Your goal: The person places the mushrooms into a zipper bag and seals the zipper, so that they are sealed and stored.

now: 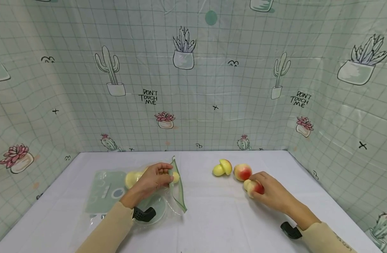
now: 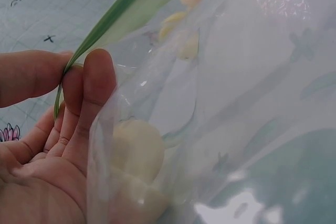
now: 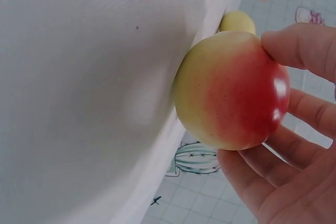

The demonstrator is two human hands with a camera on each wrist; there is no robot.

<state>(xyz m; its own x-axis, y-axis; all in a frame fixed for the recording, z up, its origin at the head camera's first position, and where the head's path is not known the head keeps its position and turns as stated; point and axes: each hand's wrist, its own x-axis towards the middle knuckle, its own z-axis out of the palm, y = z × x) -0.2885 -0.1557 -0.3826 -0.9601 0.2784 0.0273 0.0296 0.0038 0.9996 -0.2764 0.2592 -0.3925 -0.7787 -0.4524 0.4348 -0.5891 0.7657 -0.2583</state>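
My left hand (image 1: pixel 155 178) pinches the green-edged mouth of a clear plastic bag (image 1: pixel 180 196) between thumb and fingers, as the left wrist view shows up close. Inside the bag, pale yellow rounded pieces (image 2: pixel 137 150) show through the film. On the right of the table, my right hand (image 1: pixel 269 189) grips a round red-and-yellow fruit (image 3: pixel 231 90), thumb on one side and fingertips on the other. The fruit sits right at the white tabletop. Just beyond it lies another red-and-yellow fruit (image 1: pixel 243 172).
Left of centre, a grey-green panel (image 1: pixel 100 196) shows at the bag. Yellow fruit pieces (image 1: pixel 222 167) lie near the table's back edge. A printed cactus curtain (image 1: pixel 196 98) encloses the white table (image 1: pixel 212 218) behind and at both sides.
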